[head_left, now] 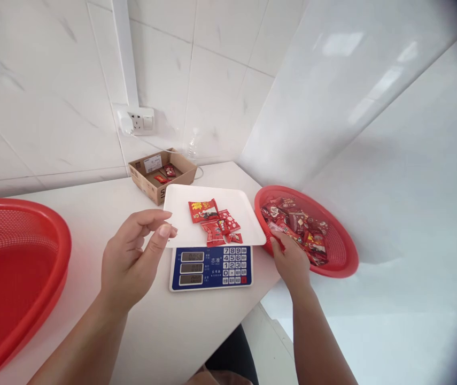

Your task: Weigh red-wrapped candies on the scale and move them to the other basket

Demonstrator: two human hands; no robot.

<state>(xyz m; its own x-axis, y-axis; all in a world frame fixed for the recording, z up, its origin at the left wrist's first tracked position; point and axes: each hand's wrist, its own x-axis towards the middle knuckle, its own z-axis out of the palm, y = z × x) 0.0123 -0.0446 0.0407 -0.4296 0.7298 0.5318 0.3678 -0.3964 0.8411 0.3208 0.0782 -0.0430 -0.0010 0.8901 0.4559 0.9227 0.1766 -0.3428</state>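
Observation:
My left hand [134,259] hovers at the left edge of a white tray [248,232], fingers half curled, with a gap between thumb and forefinger and nothing visible in them. Several small red snack packets [204,210] lie on the tray, which sits on top of a blue and white digital scale [212,268]. At the near left rim of a red basket [342,251], my right hand [292,261] has its fingers bent together against the red packets [296,220] inside. What those fingertips pinch is partly hidden.
A second large red basket [57,230] stands at the left. Behind the tray is an open cardboard box [144,184] with a few red packets in it. A clear plastic bottle [193,144] and a wall socket [137,122] are at the back.

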